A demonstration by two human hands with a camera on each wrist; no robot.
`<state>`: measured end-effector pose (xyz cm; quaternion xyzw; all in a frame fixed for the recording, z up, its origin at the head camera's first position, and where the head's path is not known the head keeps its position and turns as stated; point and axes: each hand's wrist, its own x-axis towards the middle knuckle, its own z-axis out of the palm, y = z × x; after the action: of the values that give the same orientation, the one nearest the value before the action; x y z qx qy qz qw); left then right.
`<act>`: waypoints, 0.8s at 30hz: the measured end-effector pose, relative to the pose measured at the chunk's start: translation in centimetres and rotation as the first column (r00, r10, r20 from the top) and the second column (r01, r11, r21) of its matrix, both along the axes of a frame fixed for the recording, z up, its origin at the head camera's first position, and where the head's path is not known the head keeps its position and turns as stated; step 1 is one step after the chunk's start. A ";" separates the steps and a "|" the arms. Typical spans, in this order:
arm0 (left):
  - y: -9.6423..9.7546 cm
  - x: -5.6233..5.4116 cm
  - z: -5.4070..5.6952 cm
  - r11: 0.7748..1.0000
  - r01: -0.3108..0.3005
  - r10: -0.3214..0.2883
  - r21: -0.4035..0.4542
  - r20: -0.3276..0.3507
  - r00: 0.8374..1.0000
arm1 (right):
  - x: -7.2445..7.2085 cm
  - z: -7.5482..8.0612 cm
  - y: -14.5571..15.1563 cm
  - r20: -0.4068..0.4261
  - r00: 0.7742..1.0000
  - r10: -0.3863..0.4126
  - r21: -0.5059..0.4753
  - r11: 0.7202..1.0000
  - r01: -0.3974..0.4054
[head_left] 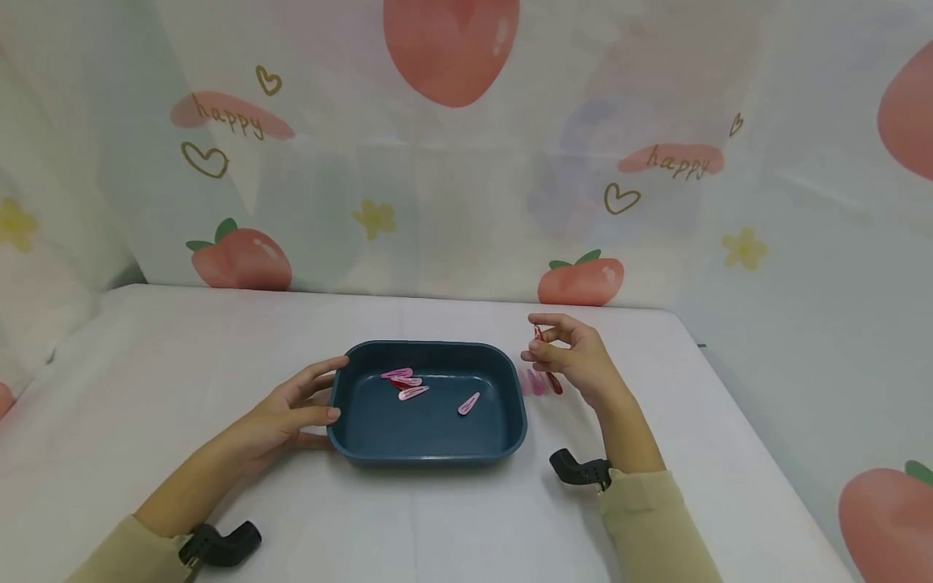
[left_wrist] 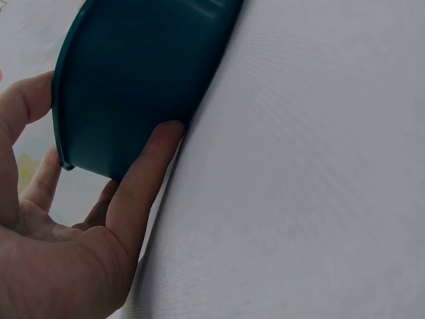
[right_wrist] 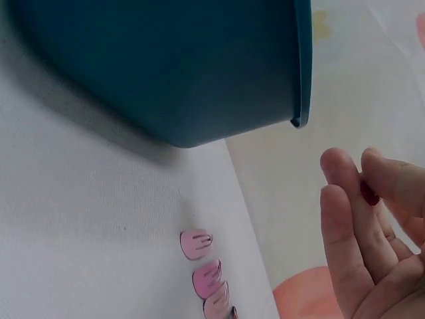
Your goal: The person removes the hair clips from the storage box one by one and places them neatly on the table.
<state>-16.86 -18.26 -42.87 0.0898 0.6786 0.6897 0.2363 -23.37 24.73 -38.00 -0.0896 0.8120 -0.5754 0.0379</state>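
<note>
A dark teal rectangular tray (head_left: 437, 435) sits on the white table. My left hand (head_left: 284, 411) rests against its left end, with extended fingers touching the outer wall (left_wrist: 133, 113). Between thumb and fingers, my right hand (head_left: 576, 360) pinches a red snap hair clip (head_left: 538, 333), raised beyond the tray's right side. In the right wrist view only a bit of that red clip (right_wrist: 370, 194) shows. Inside the tray lie several pink and red hair clips, mostly bunched left of centre; one pink clip (head_left: 469, 403) lies apart toward the right.
Beside the tray's right wall, pink hair clips (head_left: 536, 383) lie in a row on the table, with a red clip (head_left: 555, 384) at the end, partly under my right hand. A printed cloth (head_left: 452, 202) with peaches and hearts hangs behind the table.
</note>
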 end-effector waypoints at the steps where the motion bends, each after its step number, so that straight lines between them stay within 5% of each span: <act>1: 0.0 0.0 0.0 1.000 0.001 -0.001 0.003 0.000 1.000 | -0.1 0.0 0.1 -0.002 1.000 -0.009 -0.003 1.000 0.009; 24: -0.1 0.1 0.1 1.000 0.010 -0.010 0.006 -0.011 1.000 | -0.7 -1.8 2.9 0.107 0.983 -0.149 0.013 0.989 0.148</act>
<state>-16.80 -18.37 -42.81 0.0977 0.6774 0.6899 0.2358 -24.06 27.64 -39.77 0.0026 0.8147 -0.5786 0.0390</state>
